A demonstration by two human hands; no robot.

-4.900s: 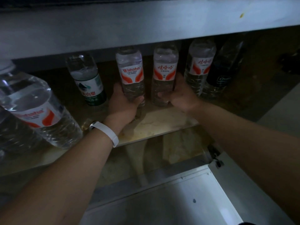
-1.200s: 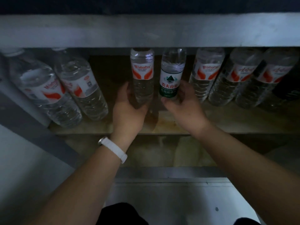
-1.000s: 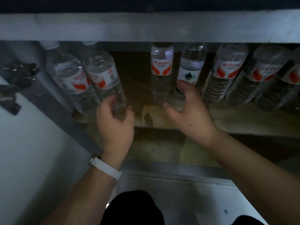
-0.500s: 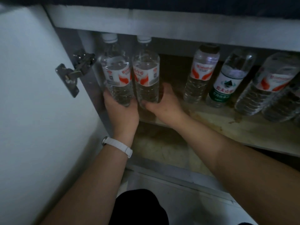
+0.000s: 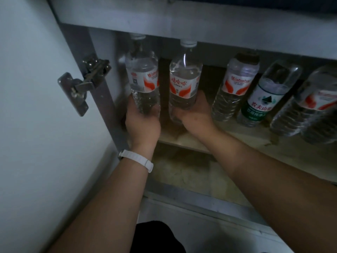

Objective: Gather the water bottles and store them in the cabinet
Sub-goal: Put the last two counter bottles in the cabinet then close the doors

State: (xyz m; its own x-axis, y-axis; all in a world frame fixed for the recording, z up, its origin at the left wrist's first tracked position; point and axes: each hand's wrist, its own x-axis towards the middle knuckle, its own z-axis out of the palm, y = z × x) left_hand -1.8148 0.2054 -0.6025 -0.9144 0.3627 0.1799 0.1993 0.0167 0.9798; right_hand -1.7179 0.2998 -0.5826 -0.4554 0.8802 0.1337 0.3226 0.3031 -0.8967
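— Left hand (image 5: 142, 123)? Right hand (image 5: 196, 115)?
— Fingers closed round one water bottle (image 5: 143, 83) and another (image 5: 184, 86), centre-left of frame
— Where?
— Upright, on cabinet shelf (image 5: 228, 141)

Cabinet shelf (image 5: 242, 143): light board, stained and worn along its front edge, dimly lit. Two red-labelled bottles stand at its left end, one (image 5: 144, 83) in the left hand (image 5: 142, 123), one (image 5: 184, 88) in the right hand (image 5: 195, 115). To the right of the right hand stand a third red-labelled bottle (image 5: 235, 88), then a green-labelled bottle (image 5: 264, 99), then further red-labelled bottles (image 5: 308, 106) close together.
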